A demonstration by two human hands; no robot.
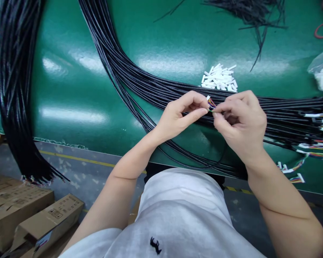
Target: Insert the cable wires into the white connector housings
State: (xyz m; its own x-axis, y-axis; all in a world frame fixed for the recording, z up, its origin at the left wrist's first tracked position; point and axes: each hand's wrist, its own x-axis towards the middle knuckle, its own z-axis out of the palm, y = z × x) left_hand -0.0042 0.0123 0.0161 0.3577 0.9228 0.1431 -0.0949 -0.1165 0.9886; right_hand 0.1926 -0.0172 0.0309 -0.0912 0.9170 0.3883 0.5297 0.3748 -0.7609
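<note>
Left grip (181,114) and right grip (239,120) both pinch the coloured wire end (211,104) at frame centre — black cables (140,84) behind, white connector pile (219,78) just above, on green desk (70,89).

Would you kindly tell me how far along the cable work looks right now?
Done, it seems: several cable ends at the right edge already carry plugs. In hand: the left hand and right hand pinch the coloured wires of one cable, a white plug at their tip. Still to do: a pile of loose plugs and a thick bundle of black cables on the green table.
</note>
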